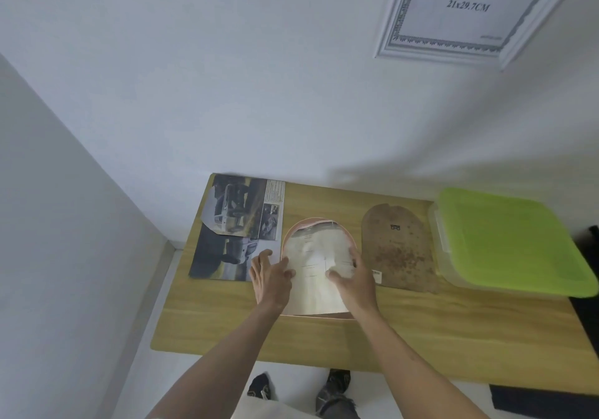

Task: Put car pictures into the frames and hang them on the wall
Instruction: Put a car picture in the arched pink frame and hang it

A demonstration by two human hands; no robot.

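Fig.: wall [259,78] behind w/ white rectangular frame [389,22] already hung, upper right, still holding its printed size sheet. Wooden table [324,337] pushed against wall, so work surface sits directly below the hanging spot. Green-lidded plastic box [512,243] at right end, well apart from hands. Car pictures [236,224] lie flat at table's left-rear corner, one sheet overlapping another, prob. kept within left reach. Brown arched backing board [397,250] set aside just right of the arched pink frame [316,222], i.e. frame lies open, face down. Pale sheet [316,266] lies in frame; car side not visible. Left hand [270,277] & right hand [355,280] flat on sheet, fingers spread, pressing it down, gripping nothing. Nothing blocks the frame; the board must go back on next.
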